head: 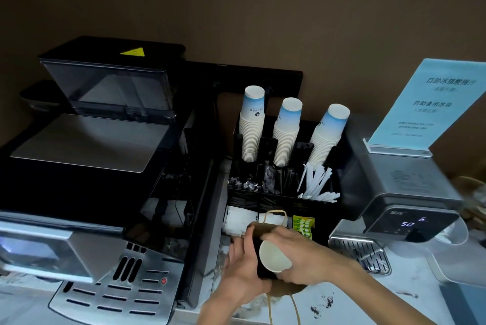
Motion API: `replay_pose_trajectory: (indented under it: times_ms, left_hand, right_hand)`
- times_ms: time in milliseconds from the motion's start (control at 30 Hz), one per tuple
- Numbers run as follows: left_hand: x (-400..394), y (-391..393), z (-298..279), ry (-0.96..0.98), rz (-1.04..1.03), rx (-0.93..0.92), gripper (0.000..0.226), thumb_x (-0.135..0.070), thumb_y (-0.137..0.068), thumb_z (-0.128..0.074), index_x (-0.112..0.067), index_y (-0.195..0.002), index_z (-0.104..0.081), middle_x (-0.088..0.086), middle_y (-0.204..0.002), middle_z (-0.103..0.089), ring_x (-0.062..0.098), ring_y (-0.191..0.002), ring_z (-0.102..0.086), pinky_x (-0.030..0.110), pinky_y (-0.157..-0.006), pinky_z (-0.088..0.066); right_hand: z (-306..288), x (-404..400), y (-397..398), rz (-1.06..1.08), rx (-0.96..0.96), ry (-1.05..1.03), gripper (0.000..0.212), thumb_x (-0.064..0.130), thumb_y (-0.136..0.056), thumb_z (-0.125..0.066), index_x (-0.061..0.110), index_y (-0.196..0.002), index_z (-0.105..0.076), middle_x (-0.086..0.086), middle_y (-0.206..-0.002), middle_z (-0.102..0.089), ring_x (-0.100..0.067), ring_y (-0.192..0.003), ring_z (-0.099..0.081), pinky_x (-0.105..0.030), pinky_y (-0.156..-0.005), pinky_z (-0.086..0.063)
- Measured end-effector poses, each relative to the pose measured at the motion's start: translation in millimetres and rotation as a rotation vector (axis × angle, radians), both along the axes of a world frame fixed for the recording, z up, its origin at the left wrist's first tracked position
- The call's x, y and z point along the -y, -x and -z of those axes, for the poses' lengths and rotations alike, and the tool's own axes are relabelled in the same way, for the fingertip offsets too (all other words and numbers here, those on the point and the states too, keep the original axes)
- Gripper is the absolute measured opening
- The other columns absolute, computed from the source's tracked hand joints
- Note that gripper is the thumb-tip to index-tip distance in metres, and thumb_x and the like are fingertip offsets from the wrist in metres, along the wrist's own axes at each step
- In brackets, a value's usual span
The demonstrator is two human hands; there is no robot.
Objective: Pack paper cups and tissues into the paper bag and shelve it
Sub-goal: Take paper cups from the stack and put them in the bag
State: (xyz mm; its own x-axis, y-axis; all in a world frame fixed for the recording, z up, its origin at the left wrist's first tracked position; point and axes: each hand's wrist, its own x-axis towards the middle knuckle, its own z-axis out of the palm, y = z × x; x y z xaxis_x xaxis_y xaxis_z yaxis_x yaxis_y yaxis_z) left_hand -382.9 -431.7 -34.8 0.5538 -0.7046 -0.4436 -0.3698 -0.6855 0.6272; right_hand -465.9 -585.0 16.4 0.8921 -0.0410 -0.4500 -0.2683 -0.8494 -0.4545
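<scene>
Big black-and-steel coffee machine [86, 193] fills the left of the pale marbled table [368, 301]. Near centre, the brown paper bag [265, 231] sits gripped open by the left hand [243, 269]; the right hand [302, 256] clamps a white paper cup [273, 256] at its mouth.

The scene is dim overall; the brown wall [263, 9] above is dark and flat. Light falls from above onto my hands and the white cup stacks [286, 130]. The coffee machine [86, 146] carries soft glare on its steel lid. Edges bow from wide-angle distortion, and the right border smears with motion blur.
</scene>
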Motion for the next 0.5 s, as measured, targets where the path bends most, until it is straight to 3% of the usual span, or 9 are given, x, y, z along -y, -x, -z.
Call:
replay_pose_trajectory:
  times_ms: [133,267,400,500]
  left_hand:
    - [2,2,1,-0.008,0.004,0.028,0.126,-0.043,-0.065,-0.074,-0.028,-0.153,0.015,-0.001,-0.146,-0.02,0.023,-0.139,-0.017,0.044,-0.119,-0.023]
    - [5,4,1,0.001,0.005,0.037,0.124,-0.046,-0.069,-0.074,-0.027,-0.153,0.014,-0.002,-0.148,-0.017,0.022,-0.141,-0.015,0.042,-0.12,-0.02]
    - [8,4,0,-0.026,0.014,0.003,0.127,-0.042,-0.07,-0.075,-0.025,-0.153,0.02,0.0,-0.148,-0.015,0.022,-0.141,-0.012,0.041,-0.118,-0.02]
    - [11,2,-1,-0.051,0.018,0.0,0.127,-0.033,-0.072,-0.076,-0.025,-0.152,0.023,0.002,-0.148,-0.015,0.025,-0.142,-0.014,0.042,-0.118,-0.023]
  right_hand:
    - [2,-7,-4,-0.069,-0.029,0.098,0.066,0.021,-0.078,-0.07,0.033,-0.131,-0.032,0.006,-0.131,-0.037,-0.023,-0.121,-0.047,-0.045,-0.096,-0.048]
    - [7,-11,-22,-0.098,-0.102,0.348,0.066,0.026,-0.074,-0.076,0.022,-0.123,-0.033,-0.008,-0.122,-0.049,-0.034,-0.107,-0.06,-0.04,-0.074,-0.046]
    - [27,-13,-44,-0.177,-0.251,0.506,0.077,0.028,-0.075,-0.077,0.019,-0.135,-0.029,-0.016,-0.119,-0.058,-0.039,-0.102,-0.064,-0.045,-0.069,-0.046]
    - [43,-15,-54,-0.206,-0.36,0.508,0.069,0.023,-0.083,-0.067,0.013,-0.14,-0.03,-0.018,-0.121,-0.06,-0.039,-0.106,-0.063,-0.046,-0.074,-0.049]
